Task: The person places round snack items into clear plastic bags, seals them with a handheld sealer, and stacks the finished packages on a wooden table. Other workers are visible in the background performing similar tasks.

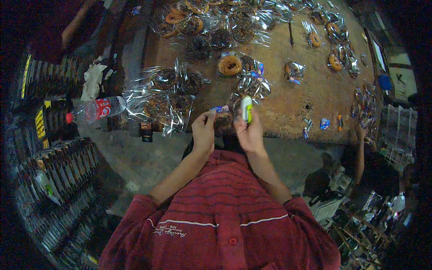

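Note:
At the table's near edge, my left hand (pixel 204 131) pinches the edge of a small blue printed label (pixel 220 109) between thumb and fingers. My right hand (pixel 250 133) grips a white and lime-green handheld tool (pixel 247 109), pointing away from me; its exact kind is unclear. Between the hands, a dark doughnut-like ring (pixel 223 118) is partly hidden. Just beyond the tool lies a clear plastic bag (pixel 253 86) with a dark ring inside and a blue label. A plain brown doughnut-like ring (pixel 229 65) lies farther back.
Bagged rings (pixel 168 98) lie at left beside a plastic bottle with a red label (pixel 101 108). More bagged rings (pixel 219 25) are piled on the far side of the wooden table (pixel 287 111). An orange and black cutter-like tool (pixel 340 122) lies right; another person's arm (pixel 360 152) reaches in there.

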A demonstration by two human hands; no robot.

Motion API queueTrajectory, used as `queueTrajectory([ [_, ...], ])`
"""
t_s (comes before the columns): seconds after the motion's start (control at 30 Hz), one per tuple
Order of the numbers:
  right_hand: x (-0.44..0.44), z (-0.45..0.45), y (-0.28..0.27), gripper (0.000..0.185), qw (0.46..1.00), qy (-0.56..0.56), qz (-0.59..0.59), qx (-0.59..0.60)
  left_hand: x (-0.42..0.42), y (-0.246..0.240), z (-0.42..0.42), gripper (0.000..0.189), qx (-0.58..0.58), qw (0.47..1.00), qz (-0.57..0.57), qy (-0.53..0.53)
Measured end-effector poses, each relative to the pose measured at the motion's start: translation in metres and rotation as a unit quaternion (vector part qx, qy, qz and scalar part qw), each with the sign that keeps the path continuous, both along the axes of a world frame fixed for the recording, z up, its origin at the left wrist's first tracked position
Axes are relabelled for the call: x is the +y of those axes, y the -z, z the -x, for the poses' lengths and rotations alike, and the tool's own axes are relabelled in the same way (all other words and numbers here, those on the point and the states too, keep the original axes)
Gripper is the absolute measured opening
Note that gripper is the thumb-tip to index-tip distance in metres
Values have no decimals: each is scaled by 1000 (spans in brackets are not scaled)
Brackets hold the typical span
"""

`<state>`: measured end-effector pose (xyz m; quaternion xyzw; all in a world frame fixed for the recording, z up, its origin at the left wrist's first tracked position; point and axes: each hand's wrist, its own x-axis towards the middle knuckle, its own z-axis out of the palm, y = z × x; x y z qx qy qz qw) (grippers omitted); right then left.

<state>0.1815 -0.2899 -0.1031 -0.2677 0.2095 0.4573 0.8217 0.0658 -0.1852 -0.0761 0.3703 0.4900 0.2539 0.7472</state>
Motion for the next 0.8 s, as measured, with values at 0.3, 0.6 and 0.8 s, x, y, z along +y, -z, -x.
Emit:
queueTrajectory([
  [0.3, -81, -75, 75, 52, 411, -149, 651, -621, 9, 15, 6, 20, -15, 996, 29, 84],
  [0.6, -41, -57, -9, 49, 706, -218, 310, -598, -4, 6, -15, 23, -3, 990, 7, 141],
  [0.8, -16, -46, -24, 32, 687, -325, 232, -607, -4, 12, -14, 23, -50, 975, 82, 200],
])
